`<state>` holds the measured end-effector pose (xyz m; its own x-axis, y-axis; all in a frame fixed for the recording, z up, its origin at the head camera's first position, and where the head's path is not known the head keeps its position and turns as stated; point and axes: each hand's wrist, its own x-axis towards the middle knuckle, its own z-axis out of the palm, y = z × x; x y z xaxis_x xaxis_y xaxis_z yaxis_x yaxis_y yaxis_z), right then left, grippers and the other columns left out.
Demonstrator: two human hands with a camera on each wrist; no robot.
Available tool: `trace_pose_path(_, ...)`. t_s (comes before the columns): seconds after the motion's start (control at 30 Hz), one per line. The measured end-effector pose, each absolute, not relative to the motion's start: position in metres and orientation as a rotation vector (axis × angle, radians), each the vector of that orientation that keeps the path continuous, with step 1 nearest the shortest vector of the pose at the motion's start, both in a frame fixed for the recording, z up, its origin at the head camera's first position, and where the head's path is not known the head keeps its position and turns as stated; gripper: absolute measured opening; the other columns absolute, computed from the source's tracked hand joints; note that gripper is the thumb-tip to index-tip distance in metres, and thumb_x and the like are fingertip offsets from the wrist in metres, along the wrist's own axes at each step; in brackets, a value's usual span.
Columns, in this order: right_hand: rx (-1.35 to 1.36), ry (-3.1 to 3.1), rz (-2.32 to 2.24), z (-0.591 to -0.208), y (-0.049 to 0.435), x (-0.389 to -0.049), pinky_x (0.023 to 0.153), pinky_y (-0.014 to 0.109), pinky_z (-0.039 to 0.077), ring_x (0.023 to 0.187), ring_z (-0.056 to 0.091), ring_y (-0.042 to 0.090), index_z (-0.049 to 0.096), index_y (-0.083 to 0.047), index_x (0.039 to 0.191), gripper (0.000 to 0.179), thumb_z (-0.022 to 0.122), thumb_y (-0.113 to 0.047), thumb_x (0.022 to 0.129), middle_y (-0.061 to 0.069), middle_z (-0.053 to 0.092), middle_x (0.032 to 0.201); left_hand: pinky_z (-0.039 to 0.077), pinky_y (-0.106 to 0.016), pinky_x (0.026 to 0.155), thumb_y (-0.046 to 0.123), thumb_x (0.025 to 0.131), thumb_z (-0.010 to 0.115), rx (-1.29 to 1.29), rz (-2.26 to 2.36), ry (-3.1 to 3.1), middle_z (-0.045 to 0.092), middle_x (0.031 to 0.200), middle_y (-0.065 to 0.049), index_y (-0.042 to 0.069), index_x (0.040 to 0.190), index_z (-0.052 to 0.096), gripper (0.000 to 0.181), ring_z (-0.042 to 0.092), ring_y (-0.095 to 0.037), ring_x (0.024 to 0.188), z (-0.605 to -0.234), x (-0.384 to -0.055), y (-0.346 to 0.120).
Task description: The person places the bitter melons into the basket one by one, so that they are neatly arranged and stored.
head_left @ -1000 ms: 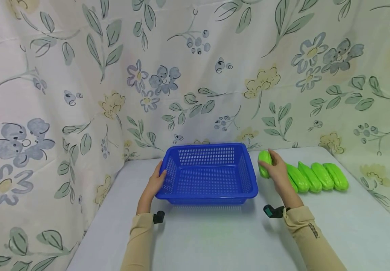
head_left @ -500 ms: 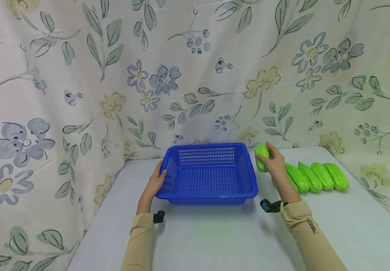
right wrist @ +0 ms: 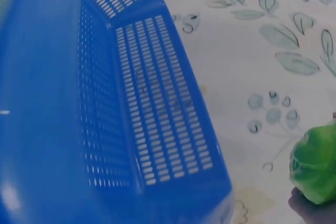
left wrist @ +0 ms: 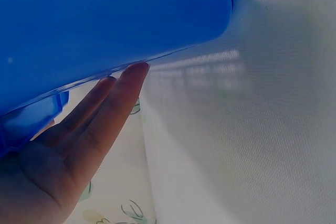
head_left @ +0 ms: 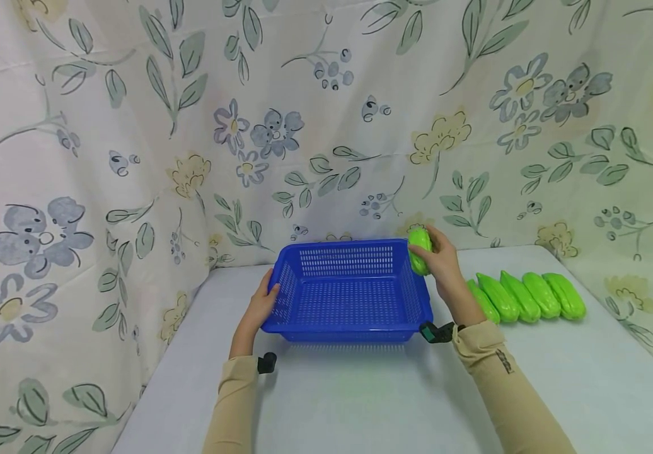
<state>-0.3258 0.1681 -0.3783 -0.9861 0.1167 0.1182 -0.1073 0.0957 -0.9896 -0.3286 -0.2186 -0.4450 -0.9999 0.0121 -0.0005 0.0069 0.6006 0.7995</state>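
A blue plastic basket (head_left: 346, 331) with slotted walls stands on the white table, its bottom bare. My left hand (head_left: 261, 304) holds its left rim, thumb over the edge and fingers along the outside; in the left wrist view, fingertips (left wrist: 137, 72) touch under the rim. With my right hand (head_left: 445, 265) I grip a glossy, bright green, long ridged vegetable (head_left: 420, 251), raised at the basket's back right corner, overlapping the rim in the head view. The right wrist view catches just one end of this green vegetable (right wrist: 315, 163), beyond the basket's edge.
Several similar green vegetables (head_left: 541, 295) lie side by side in a row on the table (head_left: 349, 403), right of the basket. My right forearm partly covers the row's left end. Floral cloth (head_left: 326, 126) hangs behind the table and along its left and right sides.
My right hand has carried the green vegetable left and slightly up, from beside the basket to its right rim. The left hand and the basket have stayed in place.
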Motion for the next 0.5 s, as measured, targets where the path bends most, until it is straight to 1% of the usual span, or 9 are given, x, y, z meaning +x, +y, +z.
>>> trace_pose_path(0.27, 0.023, -2.192, 2.053, -0.369, 0.149, -0.333, 0.119, 0.047, 0.029, 0.149, 0.024, 0.032, 0.017, -0.009, 0.157, 0.074, 0.059, -0.013, 0.096, 0.013, 0.02, 0.163, 0.019, -0.066, 0.115, 0.025, 0.107, 0.032, 0.013, 1.397, 2.814, 0.015, 0.161, -0.025, 0.009, 0.158, 0.008, 0.058, 0.016, -0.049, 0.147, -0.446, -0.33, -0.219)
trace_pose_path(0.5, 0.049, -2.171, 2.095, -0.367, 0.136, -0.336, 0.119, 0.047, 0.029, 0.149, 0.025, 0.032, 0.019, -0.01, 0.156, 0.074, 0.061, -0.013, 0.095, 0.014, 0.019, 0.163, 0.019, -0.066, 0.115, 0.026, 0.107, 0.032, 0.003, 1.394, 2.813, 0.016, 0.161, -0.024, 0.01, 0.158, 0.008, 0.058, 0.017, -0.049, 0.147, -0.447, -0.33, -0.219)
